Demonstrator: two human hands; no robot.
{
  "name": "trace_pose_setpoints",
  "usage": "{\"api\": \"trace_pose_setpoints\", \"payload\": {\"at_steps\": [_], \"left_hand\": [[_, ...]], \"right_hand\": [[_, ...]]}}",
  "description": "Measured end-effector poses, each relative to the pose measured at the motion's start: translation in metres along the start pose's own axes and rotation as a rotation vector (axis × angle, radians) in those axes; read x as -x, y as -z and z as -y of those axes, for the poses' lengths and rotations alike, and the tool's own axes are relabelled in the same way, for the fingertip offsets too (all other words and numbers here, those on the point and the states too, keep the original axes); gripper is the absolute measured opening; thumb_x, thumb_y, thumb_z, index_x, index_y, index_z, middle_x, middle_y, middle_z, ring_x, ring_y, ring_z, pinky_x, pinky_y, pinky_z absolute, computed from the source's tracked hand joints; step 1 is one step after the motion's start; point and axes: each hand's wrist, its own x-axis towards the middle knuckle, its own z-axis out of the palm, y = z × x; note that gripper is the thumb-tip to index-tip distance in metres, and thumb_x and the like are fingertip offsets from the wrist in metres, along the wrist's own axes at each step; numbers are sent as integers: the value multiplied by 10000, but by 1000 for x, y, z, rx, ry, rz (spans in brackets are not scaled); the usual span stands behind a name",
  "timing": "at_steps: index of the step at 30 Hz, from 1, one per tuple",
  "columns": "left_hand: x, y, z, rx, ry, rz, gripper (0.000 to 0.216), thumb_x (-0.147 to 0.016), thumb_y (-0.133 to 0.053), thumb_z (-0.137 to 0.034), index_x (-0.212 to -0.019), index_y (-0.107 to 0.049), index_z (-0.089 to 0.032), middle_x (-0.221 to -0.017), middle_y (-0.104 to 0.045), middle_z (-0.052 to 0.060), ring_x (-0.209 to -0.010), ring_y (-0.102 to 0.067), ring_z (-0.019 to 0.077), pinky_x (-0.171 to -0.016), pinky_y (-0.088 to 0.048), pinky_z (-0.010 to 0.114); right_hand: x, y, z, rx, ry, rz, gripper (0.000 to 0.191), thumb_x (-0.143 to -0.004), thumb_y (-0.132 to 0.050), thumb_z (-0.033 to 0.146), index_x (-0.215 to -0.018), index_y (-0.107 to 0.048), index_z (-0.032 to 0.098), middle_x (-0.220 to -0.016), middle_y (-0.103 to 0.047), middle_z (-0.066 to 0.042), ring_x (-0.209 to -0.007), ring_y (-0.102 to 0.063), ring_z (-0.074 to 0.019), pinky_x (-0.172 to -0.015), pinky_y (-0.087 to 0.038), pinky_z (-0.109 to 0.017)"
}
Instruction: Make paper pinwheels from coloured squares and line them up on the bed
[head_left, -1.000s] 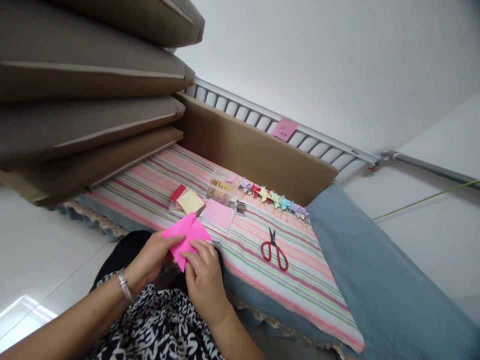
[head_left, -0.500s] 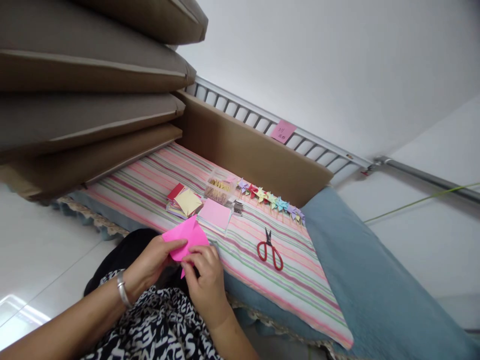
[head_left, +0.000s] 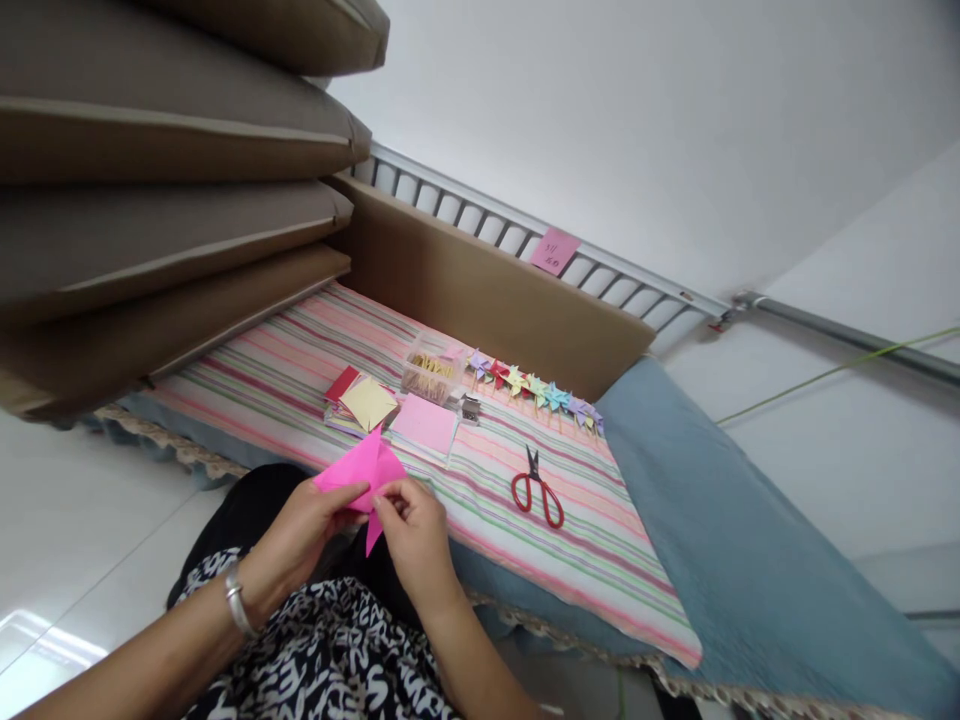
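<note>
A bright pink paper pinwheel (head_left: pixel 358 462), partly folded, is held above my lap at the near edge of the cloth. My left hand (head_left: pixel 319 515) pinches its left side, thumb on top near the centre. The fingers of my right hand (head_left: pixel 411 525) are closed on its right side, close to the middle. One pointed flap sticks up and another hangs down between the hands. Beyond the pinwheel lie a stack of pink paper squares (head_left: pixel 425 423) and a pile of cut squares with a pale yellow one (head_left: pixel 368 401) on top.
Red-handled scissors (head_left: pixel 537 490) lie on the striped cloth (head_left: pixel 600 560). A clear plastic box (head_left: pixel 431 372) holds small sticks, with a little metal-coloured container (head_left: pixel 470 408) beside it. Several finished pinwheels (head_left: pixel 536 390) line the back by a brown board (head_left: pixel 487 290). Large brown cushions (head_left: pixel 172 235) are piled at left.
The fingers of my right hand have brought a flap of the pink paper in toward the centre. The lower point now shows more. The whole view has shifted slightly.
</note>
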Motion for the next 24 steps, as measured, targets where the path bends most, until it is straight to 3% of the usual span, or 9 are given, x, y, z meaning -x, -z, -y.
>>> {"api": "trace_pose_setpoints", "payload": {"at_steps": [18, 24], "left_hand": [[4, 4, 4, -36, -69, 99, 172, -731, -700, -253, -835, -707, -115, -716, -705, 56, -683, -615, 175, -684, -504, 290], [1, 4, 5, -96, -39, -36, 204, -583, -786, -215, -733, -709, -99, -599, -678, 32, -567, -605, 171, -584, -487, 269]], "right_hand": [[-3, -7, -4, -39, -49, -24, 82, -769, -568, 209, -699, -600, 185, -644, -610, 15, -594, -570, -145, -576, -446, -233], [0, -14, -8, -2, -44, -12, 70, -752, -572, 178, -692, -606, 187, -635, -607, 17, -588, -568, -146, -576, -448, -239]]}}
